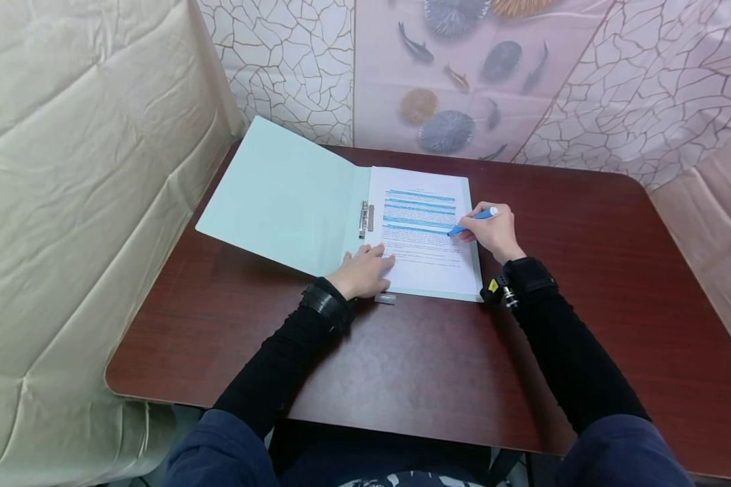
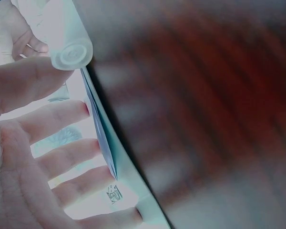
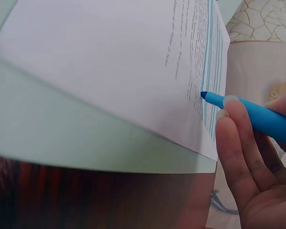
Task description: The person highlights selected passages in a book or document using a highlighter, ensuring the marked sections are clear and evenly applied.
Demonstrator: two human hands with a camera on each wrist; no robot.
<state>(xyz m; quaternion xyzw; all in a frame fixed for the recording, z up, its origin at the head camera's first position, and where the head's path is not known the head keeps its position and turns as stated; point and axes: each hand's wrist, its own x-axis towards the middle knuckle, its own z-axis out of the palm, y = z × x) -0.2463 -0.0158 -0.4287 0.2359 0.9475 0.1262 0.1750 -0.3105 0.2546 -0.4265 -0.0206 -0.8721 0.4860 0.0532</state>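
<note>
A printed sheet [image 1: 423,270] lies in an opened pale green folder [image 1: 280,196], several of its text lines coloured blue. My right hand [image 1: 493,230] pinches a blue highlighter [image 1: 484,213] between thumb and fingers. Its dark tip points down at the right end of the lowest coloured line, as the right wrist view also shows. With fingers spread, my left hand [image 1: 362,270] rests on the sheet's lower left corner. A clear cap [image 1: 386,298] lies at the folder's front edge beside that hand's thumb; it looms large in the left wrist view.
The folder's metal clip [image 1: 363,220] sits along its spine, left of the sheet. Its cover spreads toward the table's [image 1: 615,304] left edge. Patterned cloth [image 1: 451,81] hangs behind the table, and a beige quilted cover [image 1: 97,237] stands at the left.
</note>
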